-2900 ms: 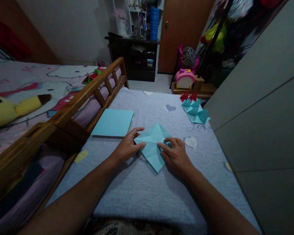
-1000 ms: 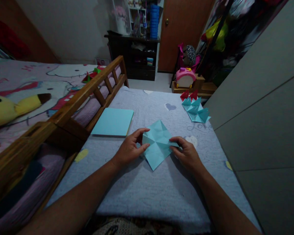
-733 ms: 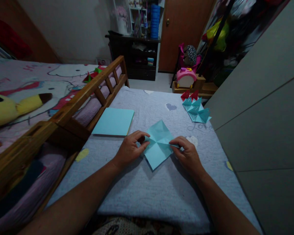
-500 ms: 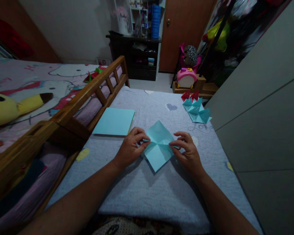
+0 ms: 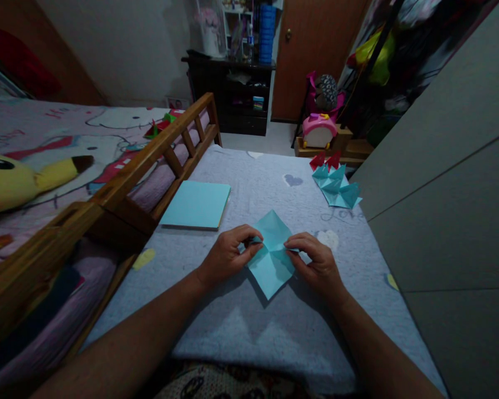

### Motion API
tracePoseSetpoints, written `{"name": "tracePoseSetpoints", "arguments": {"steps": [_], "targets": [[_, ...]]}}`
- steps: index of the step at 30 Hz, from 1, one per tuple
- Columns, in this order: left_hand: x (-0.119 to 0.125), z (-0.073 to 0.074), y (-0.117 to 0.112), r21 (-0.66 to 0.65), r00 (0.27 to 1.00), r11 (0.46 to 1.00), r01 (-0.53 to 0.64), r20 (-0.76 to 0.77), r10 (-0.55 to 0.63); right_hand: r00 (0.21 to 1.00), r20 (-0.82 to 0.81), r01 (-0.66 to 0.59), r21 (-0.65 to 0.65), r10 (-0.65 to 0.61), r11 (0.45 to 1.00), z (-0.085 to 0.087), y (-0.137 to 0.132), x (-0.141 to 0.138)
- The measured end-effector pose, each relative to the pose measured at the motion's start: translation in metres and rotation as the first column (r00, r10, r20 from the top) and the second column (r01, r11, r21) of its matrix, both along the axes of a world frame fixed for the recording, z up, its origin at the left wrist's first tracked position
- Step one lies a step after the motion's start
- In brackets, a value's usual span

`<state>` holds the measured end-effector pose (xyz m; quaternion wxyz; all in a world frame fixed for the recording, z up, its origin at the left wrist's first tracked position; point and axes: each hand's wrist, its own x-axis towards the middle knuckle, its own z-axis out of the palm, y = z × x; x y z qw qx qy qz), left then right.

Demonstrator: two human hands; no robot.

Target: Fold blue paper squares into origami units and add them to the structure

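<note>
watching remotely, i see the left hand (image 5: pixel 233 250) and right hand (image 5: pixel 316 263) each pinching a side corner of the creased blue sheet (image 5: pixel 270 276), over the bedcover (image 5: pixel 255 185). creasing seems done, though dimness hides finer folds; shaping isn't, unlike the folded blue pieces (image 5: pixel 336 188), far right.

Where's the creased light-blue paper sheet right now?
In the head view, the creased light-blue paper sheet is slightly below and right of centre, pinched between the left hand and right hand, right of the paper stack.
</note>
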<state>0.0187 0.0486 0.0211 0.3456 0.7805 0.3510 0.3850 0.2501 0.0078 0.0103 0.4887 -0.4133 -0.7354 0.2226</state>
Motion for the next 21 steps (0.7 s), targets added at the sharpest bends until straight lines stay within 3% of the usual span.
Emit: {"name": "tracePoseSetpoints", "arguments": {"steps": [5, 13, 21], "targets": [[0.008, 0.0, -0.003, -0.015, 1.0, 1.0, 0.02, -0.018, -0.02, 0.994, -0.065, 0.087, -0.084, -0.093, 0.993, -0.001, -0.002, -0.006], [0.015, 0.002, -0.004, 0.072, 0.998, 0.996, 0.057, -0.032, -0.054, 0.999, -0.013, -0.05, 0.003, 0.05, 0.999, 0.012, -0.005, -0.01], [0.016, 0.0, -0.003, 0.139, 0.995, 0.987, 0.086, -0.057, -0.079, 1.0, -0.004, -0.002, 0.018, 0.002, 1.0, 0.014, -0.006, -0.012]]}}
